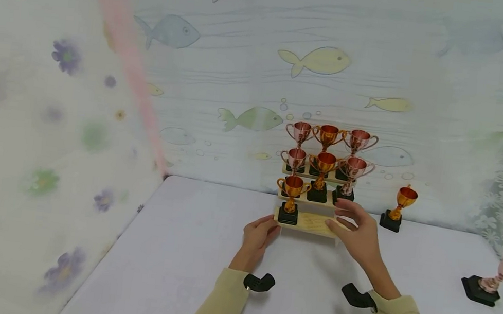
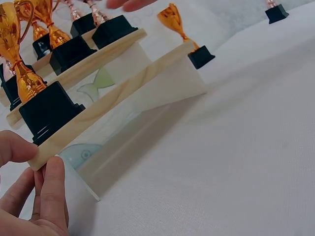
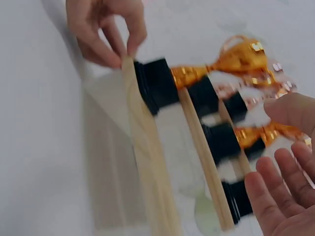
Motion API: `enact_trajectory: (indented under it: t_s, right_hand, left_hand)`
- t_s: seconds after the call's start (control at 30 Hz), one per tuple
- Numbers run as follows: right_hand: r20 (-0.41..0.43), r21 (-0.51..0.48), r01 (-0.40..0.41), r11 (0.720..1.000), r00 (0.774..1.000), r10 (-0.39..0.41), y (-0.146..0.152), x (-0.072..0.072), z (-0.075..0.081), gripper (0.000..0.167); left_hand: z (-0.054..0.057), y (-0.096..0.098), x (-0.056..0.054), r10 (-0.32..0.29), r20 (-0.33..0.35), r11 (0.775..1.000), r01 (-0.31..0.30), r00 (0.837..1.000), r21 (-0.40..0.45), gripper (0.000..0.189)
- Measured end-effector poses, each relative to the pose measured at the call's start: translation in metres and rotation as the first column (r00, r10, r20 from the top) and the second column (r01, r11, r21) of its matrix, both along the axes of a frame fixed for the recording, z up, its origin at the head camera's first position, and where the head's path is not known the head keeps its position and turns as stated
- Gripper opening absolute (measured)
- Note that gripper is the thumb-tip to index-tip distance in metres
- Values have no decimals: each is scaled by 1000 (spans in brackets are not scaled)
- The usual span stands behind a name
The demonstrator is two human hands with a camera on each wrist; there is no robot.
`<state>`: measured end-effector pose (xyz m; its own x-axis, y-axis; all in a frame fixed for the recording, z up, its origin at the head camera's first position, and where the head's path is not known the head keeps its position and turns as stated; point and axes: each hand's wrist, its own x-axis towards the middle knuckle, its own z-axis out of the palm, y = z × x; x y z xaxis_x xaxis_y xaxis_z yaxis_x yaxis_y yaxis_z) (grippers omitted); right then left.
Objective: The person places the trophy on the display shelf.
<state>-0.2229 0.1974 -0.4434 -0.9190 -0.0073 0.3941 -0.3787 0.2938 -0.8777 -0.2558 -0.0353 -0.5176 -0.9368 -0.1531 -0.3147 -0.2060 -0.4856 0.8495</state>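
Note:
A three-tier display stand with wooden boards (image 1: 316, 224) holds small trophies on black bases. Its front board carries one gold trophy (image 1: 293, 186) at the left end. On each of the two tiers behind, a gold trophy (image 1: 325, 161) stands between two pink ones. My left hand (image 1: 257, 240) pinches the left end of the front board between thumb and fingers, close beside the gold trophy's base (image 2: 51, 110). Over the right end of that board is my right hand (image 1: 358, 234), fingers apart and loosely bent, with nothing in it.
To the right of the stand, a gold trophy (image 1: 398, 207) stands on the white table (image 1: 175, 252) near the back wall. A pink trophy (image 1: 493, 280) is farther right, near the table's edge. Fish-patterned fabric (image 1: 254, 48) hangs behind.

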Motion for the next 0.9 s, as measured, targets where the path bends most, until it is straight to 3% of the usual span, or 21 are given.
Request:
enact_trajectory:
  t_s: [0.27, 0.6, 0.9]
  right_hand:
    - [-130, 26, 220, 975, 968, -215, 52, 2, -7, 45]
    - [-80, -87, 430, 898, 896, -437, 95, -5, -13, 43]
    - [-20, -44, 559, 828, 828, -560, 111, -26, -16, 55]
  left_hand:
    - [0, -4, 1, 7, 1, 1000, -7, 1000, 3, 34]
    - [-2, -5, 1, -9, 28, 1000, 9, 1000, -4, 38]
    - [-1, -3, -2, -20, 16, 1000, 19, 1000, 4, 37]
